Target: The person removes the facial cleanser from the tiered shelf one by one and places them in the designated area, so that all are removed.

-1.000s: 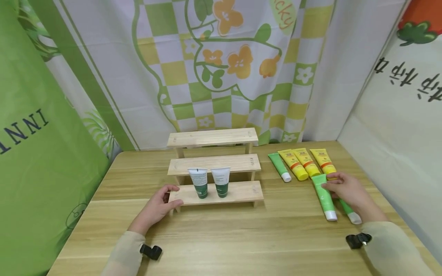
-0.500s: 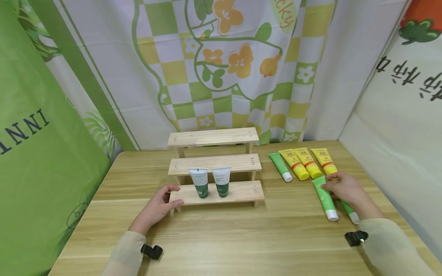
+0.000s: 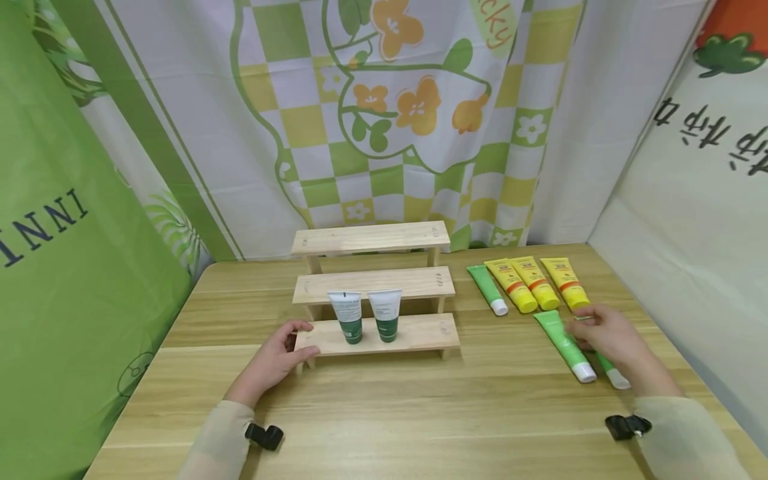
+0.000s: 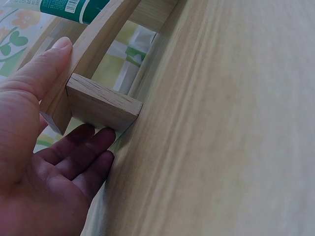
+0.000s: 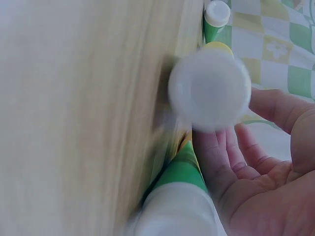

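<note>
My left hand [image 3: 277, 360] grips the left end of the lowest step of a three-tier wooden display stand [image 3: 420, 332]. In the left wrist view, the thumb lies along the step and the other fingers are by its leg [image 4: 103, 103]. Two white-and-dark-green squeeze tubes [image 3: 347, 319] stand upright on that step, caps down. At the right, my right hand [image 3: 609, 337] pinches a light green squeeze tube [image 3: 564, 345] near its upper half. Its white cap [image 5: 210, 91] looms blurred in the right wrist view. Another green tube [image 3: 611, 370] lies partly hidden under this hand.
Several yellow tubes [image 3: 510, 283] and one green tube [image 3: 487, 290] lie on the wooden table [image 3: 384, 420] right of the stand. A patterned curtain [image 3: 414, 167] hangs behind, with a green cloth [image 3: 78, 267] at the left and a white one [image 3: 678, 220] at the right.
The light green tube has turned: its flat end swung left and its white cap moved right. My right hand shifted slightly down and right. My left hand has stayed in place.
</note>
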`<state>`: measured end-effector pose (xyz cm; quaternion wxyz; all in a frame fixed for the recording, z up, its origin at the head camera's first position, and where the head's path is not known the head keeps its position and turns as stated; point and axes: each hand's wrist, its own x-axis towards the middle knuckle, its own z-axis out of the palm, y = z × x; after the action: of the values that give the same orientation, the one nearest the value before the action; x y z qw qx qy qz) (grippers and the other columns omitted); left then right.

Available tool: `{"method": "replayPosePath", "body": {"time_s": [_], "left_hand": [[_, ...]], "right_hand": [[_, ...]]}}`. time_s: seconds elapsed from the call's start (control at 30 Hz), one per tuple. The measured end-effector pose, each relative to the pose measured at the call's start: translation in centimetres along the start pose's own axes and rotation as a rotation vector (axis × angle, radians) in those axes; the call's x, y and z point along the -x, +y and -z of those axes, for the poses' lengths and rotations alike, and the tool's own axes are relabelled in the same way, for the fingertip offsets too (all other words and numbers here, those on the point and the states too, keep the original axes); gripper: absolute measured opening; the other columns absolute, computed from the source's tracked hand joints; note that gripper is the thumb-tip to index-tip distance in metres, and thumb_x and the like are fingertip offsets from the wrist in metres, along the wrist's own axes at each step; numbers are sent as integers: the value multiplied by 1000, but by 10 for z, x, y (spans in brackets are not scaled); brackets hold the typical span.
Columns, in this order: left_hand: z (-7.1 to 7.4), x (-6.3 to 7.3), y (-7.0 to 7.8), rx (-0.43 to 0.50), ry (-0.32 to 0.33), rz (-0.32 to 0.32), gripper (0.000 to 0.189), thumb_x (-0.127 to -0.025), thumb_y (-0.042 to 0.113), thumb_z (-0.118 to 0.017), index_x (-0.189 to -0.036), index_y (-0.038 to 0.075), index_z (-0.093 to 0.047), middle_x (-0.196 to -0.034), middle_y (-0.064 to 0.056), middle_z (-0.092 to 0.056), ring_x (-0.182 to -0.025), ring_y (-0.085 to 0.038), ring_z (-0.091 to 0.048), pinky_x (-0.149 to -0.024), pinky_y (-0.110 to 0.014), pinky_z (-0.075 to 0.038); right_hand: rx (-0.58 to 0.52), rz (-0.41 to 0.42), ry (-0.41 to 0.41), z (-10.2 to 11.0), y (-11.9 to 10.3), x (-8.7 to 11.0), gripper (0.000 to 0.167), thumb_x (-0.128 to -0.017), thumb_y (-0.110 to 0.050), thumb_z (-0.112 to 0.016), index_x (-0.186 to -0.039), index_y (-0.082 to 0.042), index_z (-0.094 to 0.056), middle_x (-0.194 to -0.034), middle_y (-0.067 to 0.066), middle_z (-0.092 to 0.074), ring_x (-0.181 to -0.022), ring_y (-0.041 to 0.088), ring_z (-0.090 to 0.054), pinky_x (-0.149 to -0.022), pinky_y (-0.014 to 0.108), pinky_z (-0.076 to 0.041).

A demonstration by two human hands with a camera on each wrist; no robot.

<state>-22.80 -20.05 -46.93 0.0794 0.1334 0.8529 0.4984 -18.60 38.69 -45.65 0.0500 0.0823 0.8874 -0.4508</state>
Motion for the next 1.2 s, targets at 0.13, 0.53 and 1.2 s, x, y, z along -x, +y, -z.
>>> {"method": "replayPosePath", "body": {"time_s": [0.13, 0.53, 1.2], "left_hand": [[0, 0, 0, 12, -4, -4, 42, -89, 20, -74, -123, 3, -54, -127, -15, -55, -92, -23, -52, -78, -32, -43], [2, 1, 1, 8, 0, -7, 42, -90, 18, -74, -122, 1, -54, -129, -17, -54, -94, -24, -52, -80, -32, -43], [-2, -12, -38, 12, 18, -15, 47, -87, 33, -76, -124, 13, -56, -120, -10, -57, -88, -21, -51, -75, -31, -43]], "right_hand": [[14, -4, 15, 1, 0, 7, 61, -97, -25, -64, -132, 18, -38, -114, 30, -57, -87, 23, -65, -72, 33, -55], [16, 16, 45, 2, -4, 10, 61, -97, -28, -62, -133, 16, -39, -115, 29, -58, -85, 24, -66, -71, 34, -55], [-96, 147, 100, -11, -25, 16, 51, -100, -23, -60, -131, 14, -43, -115, 19, -57, -86, 5, -62, -75, 27, -54]]}}
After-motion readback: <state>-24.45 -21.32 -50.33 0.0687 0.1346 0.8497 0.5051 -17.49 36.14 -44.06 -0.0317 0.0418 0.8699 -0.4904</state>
